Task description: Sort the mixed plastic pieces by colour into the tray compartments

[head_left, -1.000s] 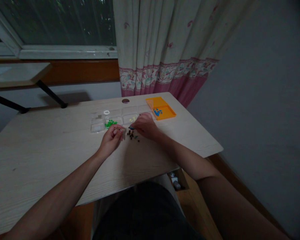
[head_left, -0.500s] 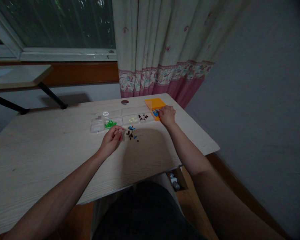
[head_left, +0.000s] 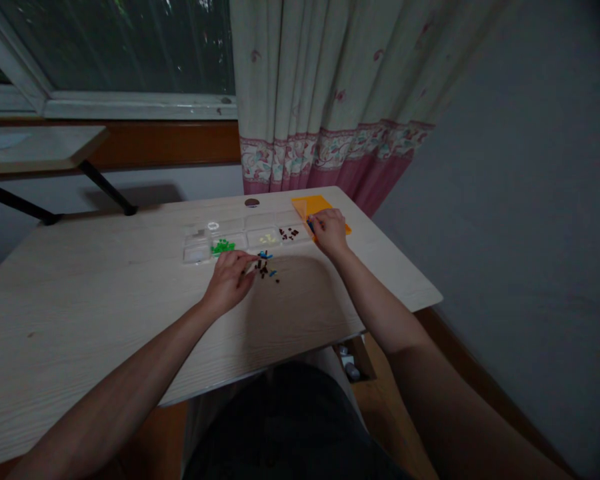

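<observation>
My left hand (head_left: 230, 277) reaches in from the left, index finger extended and thumb apart. Its fingertips are at a small loose pile of brown pieces (head_left: 263, 270) and blue pieces (head_left: 265, 255) on the table. My right hand (head_left: 330, 231) is over the orange case (head_left: 313, 203) at the far right, fingers bent together. Some blue shows by its fingertips; what they pinch, if anything, I cannot make out. Between the hands stand clear lidded boxes holding green pieces (head_left: 223, 247), pale yellow pieces (head_left: 269, 239) and dark brown pieces (head_left: 289, 233).
The pale wooden table (head_left: 105, 293) carries everything. A round dark disc (head_left: 252, 203) lies behind the boxes. A raised shelf (head_left: 40, 150) on black legs stands at back left. Behind hangs a curtain (head_left: 325, 100); a grey wall (head_left: 505, 167) closes the right. Below the table edge a drawer (head_left: 353, 360) shows.
My left hand has moved slightly right to the loose pile, and its fingers have stretched out from a pinch. The right hand has shifted slightly left over the orange case.
</observation>
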The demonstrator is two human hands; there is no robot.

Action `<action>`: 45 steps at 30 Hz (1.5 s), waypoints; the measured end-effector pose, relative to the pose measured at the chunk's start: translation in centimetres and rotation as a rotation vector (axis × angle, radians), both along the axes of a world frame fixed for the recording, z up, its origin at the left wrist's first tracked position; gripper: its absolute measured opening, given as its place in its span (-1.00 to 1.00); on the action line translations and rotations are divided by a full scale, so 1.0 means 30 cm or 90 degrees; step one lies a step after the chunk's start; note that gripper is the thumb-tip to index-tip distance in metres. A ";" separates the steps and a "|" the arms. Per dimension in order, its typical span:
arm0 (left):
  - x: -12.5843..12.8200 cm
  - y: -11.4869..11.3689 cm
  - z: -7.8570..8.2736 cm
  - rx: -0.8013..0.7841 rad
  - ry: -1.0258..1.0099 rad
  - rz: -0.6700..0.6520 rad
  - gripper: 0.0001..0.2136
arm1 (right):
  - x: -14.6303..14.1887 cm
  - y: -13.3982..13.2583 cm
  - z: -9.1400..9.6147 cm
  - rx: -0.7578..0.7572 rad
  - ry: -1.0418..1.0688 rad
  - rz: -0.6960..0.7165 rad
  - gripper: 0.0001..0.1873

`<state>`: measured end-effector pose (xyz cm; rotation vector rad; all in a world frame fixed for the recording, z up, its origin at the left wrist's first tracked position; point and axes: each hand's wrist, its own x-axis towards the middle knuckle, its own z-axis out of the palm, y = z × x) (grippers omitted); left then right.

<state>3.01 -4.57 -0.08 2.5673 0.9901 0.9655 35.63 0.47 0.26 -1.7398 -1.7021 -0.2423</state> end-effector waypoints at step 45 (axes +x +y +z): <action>0.029 -0.021 -0.004 0.041 0.135 -0.022 -0.78 | -0.131 -0.024 0.008 0.044 -0.050 0.286 -0.74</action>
